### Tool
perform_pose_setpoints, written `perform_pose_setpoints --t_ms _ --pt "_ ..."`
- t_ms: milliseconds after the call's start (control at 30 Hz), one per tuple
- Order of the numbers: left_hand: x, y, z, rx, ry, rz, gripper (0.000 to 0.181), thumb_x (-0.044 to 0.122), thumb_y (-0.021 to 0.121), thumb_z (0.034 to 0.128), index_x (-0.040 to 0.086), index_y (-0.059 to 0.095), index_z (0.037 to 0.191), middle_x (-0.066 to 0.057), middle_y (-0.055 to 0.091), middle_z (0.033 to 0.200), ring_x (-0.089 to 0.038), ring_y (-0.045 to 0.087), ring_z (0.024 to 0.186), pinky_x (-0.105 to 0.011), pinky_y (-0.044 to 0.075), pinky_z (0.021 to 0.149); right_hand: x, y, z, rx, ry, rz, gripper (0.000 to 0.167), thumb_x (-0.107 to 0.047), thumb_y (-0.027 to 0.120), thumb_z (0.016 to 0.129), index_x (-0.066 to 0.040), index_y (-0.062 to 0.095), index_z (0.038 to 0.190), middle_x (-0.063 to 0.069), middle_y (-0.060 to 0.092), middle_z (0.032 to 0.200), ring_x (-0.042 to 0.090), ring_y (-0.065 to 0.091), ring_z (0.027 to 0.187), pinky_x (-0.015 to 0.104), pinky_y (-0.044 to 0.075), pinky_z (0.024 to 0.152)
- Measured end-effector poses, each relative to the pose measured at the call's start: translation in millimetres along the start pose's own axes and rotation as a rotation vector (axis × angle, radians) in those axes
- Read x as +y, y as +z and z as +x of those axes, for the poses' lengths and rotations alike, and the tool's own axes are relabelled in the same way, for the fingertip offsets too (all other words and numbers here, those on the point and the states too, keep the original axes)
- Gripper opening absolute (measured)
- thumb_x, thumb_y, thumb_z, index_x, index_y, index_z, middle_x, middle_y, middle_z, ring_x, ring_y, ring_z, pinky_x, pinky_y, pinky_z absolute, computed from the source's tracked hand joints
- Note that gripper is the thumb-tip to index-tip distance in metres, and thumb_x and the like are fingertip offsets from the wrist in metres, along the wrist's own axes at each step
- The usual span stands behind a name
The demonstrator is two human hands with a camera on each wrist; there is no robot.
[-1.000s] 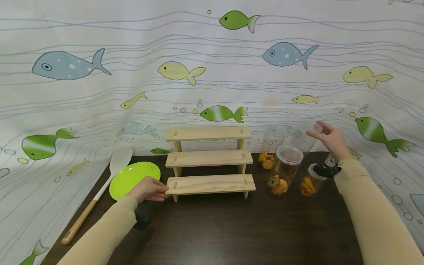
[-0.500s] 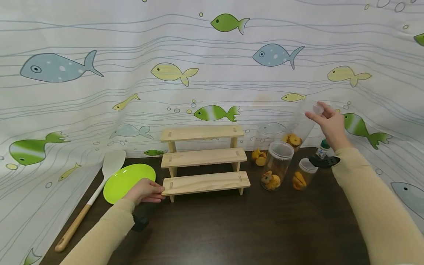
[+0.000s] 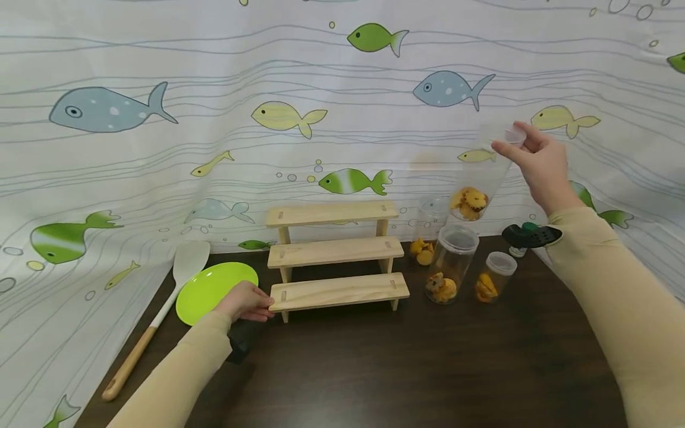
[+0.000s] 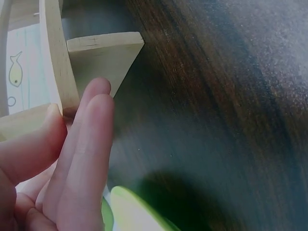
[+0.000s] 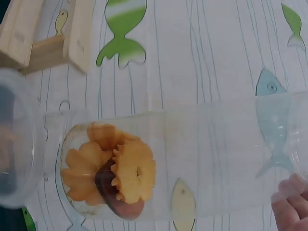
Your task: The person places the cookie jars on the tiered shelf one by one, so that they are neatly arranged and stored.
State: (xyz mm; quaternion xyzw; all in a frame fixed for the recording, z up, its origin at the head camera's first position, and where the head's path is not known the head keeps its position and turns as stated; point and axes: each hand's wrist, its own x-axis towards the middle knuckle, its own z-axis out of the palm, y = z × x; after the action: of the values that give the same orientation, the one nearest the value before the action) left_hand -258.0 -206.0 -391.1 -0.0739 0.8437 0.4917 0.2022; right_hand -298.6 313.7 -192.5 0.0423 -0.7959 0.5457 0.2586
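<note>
My left hand (image 3: 247,302) pinches the left end of the bottom step of a three-step wooden rack (image 3: 339,291). In the left wrist view the thumb lies on top of the board and the straighter fingers (image 4: 89,159) reach below it. Up at the right, my right hand (image 3: 543,163) grips the top of a tall clear jar (image 3: 484,172), which hangs tilted in the air above the other jars. Several cookies (image 5: 115,168) lie at its bottom in the right wrist view, where only the fingertips (image 5: 291,197) show.
Below the lifted jar stand a tall jar (image 3: 452,255), another clear jar (image 3: 432,217) behind it and a short jar (image 3: 495,276), all with orange-yellow pieces inside. A green-capped bottle (image 3: 518,251) stands behind. Left are a lime plate (image 3: 209,291) and a long-handled spatula (image 3: 155,321).
My right hand has lifted the tall jar from among the other jars, high up in front of the fish-print cloth. The left hand stays on the rack.
</note>
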Motion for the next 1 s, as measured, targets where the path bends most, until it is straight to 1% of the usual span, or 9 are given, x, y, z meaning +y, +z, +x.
perform_pose_setpoints --t_ms 100,200,400,500,600,700,833,933,1000 --pt "1.6 -1.3 -1.3 0.01 -0.007 0.004 0.028 0.004 0.062 0.0902 -0.017 0.059 0.107 -0.017 0.069 0.081 -0.023 0.07 0.07 -0.033 0.059 0.066 -13.5 14.5 5.1 -0.026 -0.02 0.019 0.068 -0.028 0.073 0.084 -0.016 0.042 0.144 -0.011 0.047 0.077 0.003 0.042 0.076 0.012 0.036 0.072" --pt "3.9 -1.7 -2.2 0.017 -0.009 0.019 0.027 0.004 0.063 0.09 -0.017 0.059 0.107 -0.017 0.069 0.08 -0.025 0.071 0.071 -0.034 0.059 0.066 -22.5 32.5 8.5 -0.041 -0.041 0.116 0.069 -0.023 0.075 0.082 -0.011 0.043 0.143 -0.008 0.047 0.073 0.004 0.043 0.072 0.011 0.039 0.073" --pt "7.3 1.9 -3.6 0.032 -0.011 0.03 0.027 0.004 0.063 0.0894 -0.017 0.059 0.106 -0.018 0.069 0.081 -0.027 0.071 0.074 -0.035 0.059 0.067 -31.4 68.0 10.6 -0.082 -0.077 0.33 0.072 -0.014 0.078 0.079 -0.004 0.044 0.141 -0.007 0.061 0.077 0.005 0.054 0.079 0.011 0.046 0.075" --pt "6.1 3.6 -4.7 0.036 -0.014 0.027 0.027 0.003 0.063 0.0893 -0.017 0.059 0.106 -0.019 0.069 0.081 -0.03 0.071 0.078 -0.035 0.059 0.068 -35.7 85.2 10.4 -0.109 -0.086 0.33 0.072 -0.015 0.078 0.078 -0.004 0.043 0.141 -0.006 0.064 0.081 0.005 0.057 0.082 0.012 0.047 0.077" --pt "5.2 5.8 -4.2 0.049 -0.017 0.028 0.025 0.003 0.063 0.089 -0.016 0.059 0.105 -0.019 0.069 0.08 -0.03 0.071 0.077 -0.035 0.059 0.067 -38.3 100.2 11.2 -0.134 -0.091 0.304 0.072 -0.017 0.078 0.079 -0.007 0.044 0.142 -0.005 0.065 0.09 0.006 0.059 0.088 0.014 0.047 0.083" --pt "4.4 6.2 -2.6 0.06 -0.017 0.032 0.025 0.003 0.064 0.0888 -0.016 0.059 0.105 -0.019 0.069 0.08 -0.027 0.071 0.072 -0.035 0.059 0.066 -42.3 118.0 12.6 -0.164 -0.091 0.294 0.073 -0.021 0.078 0.079 -0.009 0.043 0.142 -0.004 0.065 0.1 0.006 0.06 0.093 0.019 0.046 0.093" --pt "3.8 6.3 0.2 0.062 -0.017 0.048 0.025 0.004 0.064 0.0888 -0.015 0.06 0.104 -0.018 0.069 0.08 -0.023 0.071 0.069 -0.035 0.06 0.065 -47.2 145.2 14.7 -0.19 -0.08 0.304 0.074 -0.023 0.078 0.079 -0.01 0.043 0.143 -0.001 0.064 0.103 0.007 0.059 0.093 0.026 0.043 0.101" --pt "3.5 6.8 1.3 0.065 -0.019 0.053 0.024 0.004 0.064 0.0889 -0.014 0.06 0.104 -0.017 0.069 0.08 -0.022 0.071 0.069 -0.034 0.06 0.065 -50.0 163.3 16.4 -0.194 -0.073 0.309 0.074 -0.024 0.078 0.079 -0.01 0.043 0.143 0.006 0.063 0.117 0.009 0.059 0.098 0.027 0.043 0.102" --pt "3.5 6.9 1.5 0.07 -0.023 0.05 0.024 0.005 0.064 0.0888 -0.014 0.061 0.104 -0.016 0.069 0.079 -0.021 0.071 0.068 -0.034 0.06 0.065 -52.9 173.9 18.0 -0.205 -0.06 0.324 0.075 -0.025 0.078 0.079 -0.01 0.042 0.143 0.009 0.057 0.131 0.01 0.058 0.108 0.025 0.043 0.103"
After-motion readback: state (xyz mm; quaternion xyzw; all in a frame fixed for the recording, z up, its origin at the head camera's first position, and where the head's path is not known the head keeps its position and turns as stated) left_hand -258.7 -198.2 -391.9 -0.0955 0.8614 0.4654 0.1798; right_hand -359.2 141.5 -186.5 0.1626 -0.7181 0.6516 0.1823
